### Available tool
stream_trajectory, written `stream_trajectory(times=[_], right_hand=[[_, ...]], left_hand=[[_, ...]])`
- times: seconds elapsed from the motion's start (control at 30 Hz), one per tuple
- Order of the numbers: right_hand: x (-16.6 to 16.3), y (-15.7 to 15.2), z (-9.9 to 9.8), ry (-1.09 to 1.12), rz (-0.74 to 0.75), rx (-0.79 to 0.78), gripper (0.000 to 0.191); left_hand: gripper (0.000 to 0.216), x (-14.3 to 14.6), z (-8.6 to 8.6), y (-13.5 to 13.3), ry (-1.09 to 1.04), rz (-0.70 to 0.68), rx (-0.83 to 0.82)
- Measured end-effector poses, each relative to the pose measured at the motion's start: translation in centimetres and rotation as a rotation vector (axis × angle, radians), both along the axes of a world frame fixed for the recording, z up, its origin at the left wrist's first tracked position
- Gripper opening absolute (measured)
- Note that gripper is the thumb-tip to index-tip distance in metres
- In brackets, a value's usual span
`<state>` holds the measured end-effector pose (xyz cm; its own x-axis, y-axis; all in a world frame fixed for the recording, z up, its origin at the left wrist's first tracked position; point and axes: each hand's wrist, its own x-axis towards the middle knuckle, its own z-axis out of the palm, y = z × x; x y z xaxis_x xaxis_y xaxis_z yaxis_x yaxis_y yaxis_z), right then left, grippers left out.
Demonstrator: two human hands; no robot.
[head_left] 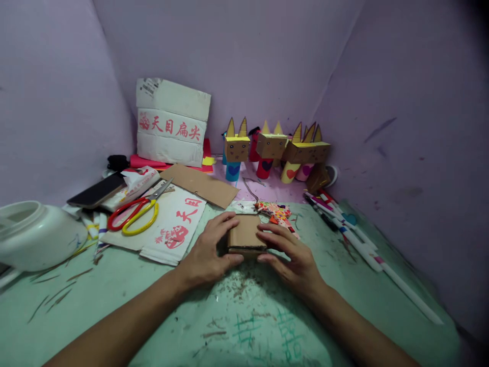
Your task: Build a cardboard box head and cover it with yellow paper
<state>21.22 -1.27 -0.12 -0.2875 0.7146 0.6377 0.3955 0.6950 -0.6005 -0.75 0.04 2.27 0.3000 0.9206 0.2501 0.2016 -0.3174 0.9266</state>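
Note:
A small folded cardboard box (245,232) lies on the green table (114,290) in front of me. My left hand (208,252) grips its left side, fingers curled over the top edge and thumb at the front. My right hand (292,255) presses on its right side, fingers wrapped over the top. Both hands hold the box down against the table. Just behind the box lies a scrap of patterned red paper (277,211).
Scissors with red and yellow handles (133,214) rest on printed cardboard sheets (178,224) at left, beside a phone (97,191) and a white tub (32,237). Several cardboard figures with pointed ears (273,148) stand at the back. Several markers (344,224) lie at right.

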Motion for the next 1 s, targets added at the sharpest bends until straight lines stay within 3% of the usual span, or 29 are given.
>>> stream_trajectory(times=[0.37, 0.57, 0.7, 1.0], right_hand=[[-0.1, 0.9, -0.4, 0.081, -0.035, 0.03, 0.03], [-0.1, 0.6, -0.4, 0.06, -0.019, 0.059, 0.034], [0.0, 0.3, -0.6, 0.042, 0.011, 0.006, 0.047], [-0.1, 0.8, -0.9, 0.191, -0.005, -0.125, 0.039]], left_hand=[[0.054, 0.0, -0.9, 0.3, -0.034, 0.013, 0.016], [0.057, -0.1, -1.3, 0.3, 0.118, -0.005, 0.112], [0.055, 0.0, -1.3, 0.2, 0.151, -0.004, 0.134], [0.064, -0.3, -1.1, 0.7, 0.16, -0.038, 0.09]])
